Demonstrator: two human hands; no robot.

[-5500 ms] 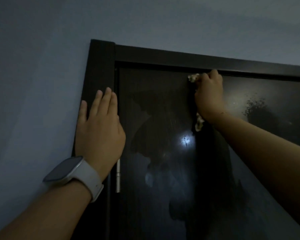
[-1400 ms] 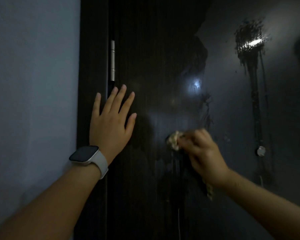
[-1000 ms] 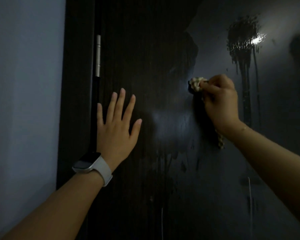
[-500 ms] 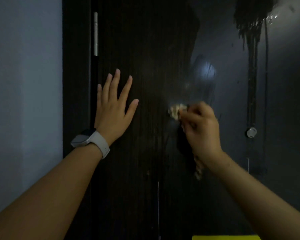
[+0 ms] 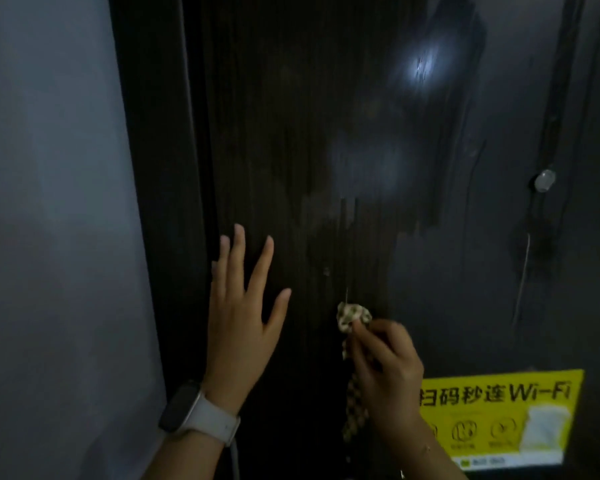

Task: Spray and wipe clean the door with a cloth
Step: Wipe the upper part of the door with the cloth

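The right hand (image 5: 385,368) grips a bunched patterned cloth (image 5: 352,315), pressing it against a dark door (image 5: 309,133); part of the cloth hangs below the fist. The left hand (image 5: 243,317), fingers straight and spread, lies flat on the door just beside it, a smartwatch (image 5: 194,414) on its wrist. Wet streaks mark the door. A yellow sticker (image 5: 496,410) at lower right reads "Wi-Fi" after Chinese characters. A pale wall (image 5: 49,202) lies left.

A yellow sticker (image 5: 499,415) on the dark door (image 5: 326,133), low at the right, carries a bold black line reading 扫码秒连Wi-Fi. Under that line sit small round icons with captions and a strip of tiny print along the bottom edge, all too blurred to read
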